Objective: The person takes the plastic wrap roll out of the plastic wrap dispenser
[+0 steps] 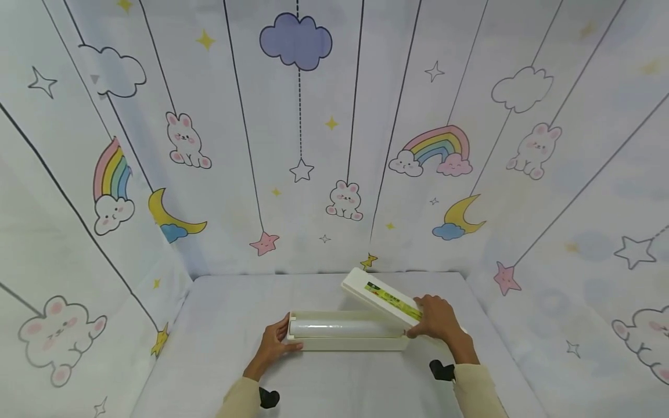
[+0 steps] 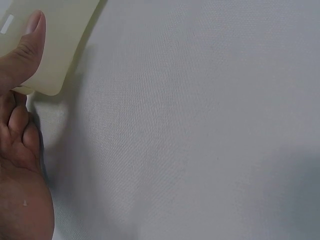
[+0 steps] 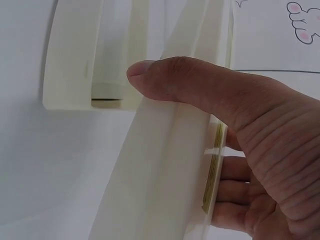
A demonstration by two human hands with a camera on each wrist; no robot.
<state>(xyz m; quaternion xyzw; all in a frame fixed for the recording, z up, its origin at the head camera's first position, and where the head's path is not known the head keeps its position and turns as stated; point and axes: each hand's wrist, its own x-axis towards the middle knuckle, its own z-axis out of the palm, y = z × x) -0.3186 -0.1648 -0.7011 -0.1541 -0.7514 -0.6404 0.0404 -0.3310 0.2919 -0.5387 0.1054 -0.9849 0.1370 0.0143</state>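
At the lower left of the head view, my left hand grips the left end of the cream box, thumb along its front and fingers curled at the end. The open box lies at the lower centre on the white cloth, with a shiny roll lengthwise inside. The white lid tilts above the box's right part, its yellow-green label facing up. Right of centre, my right hand pinches the lid's near end, thumb on the underside, fingers against the labelled face.
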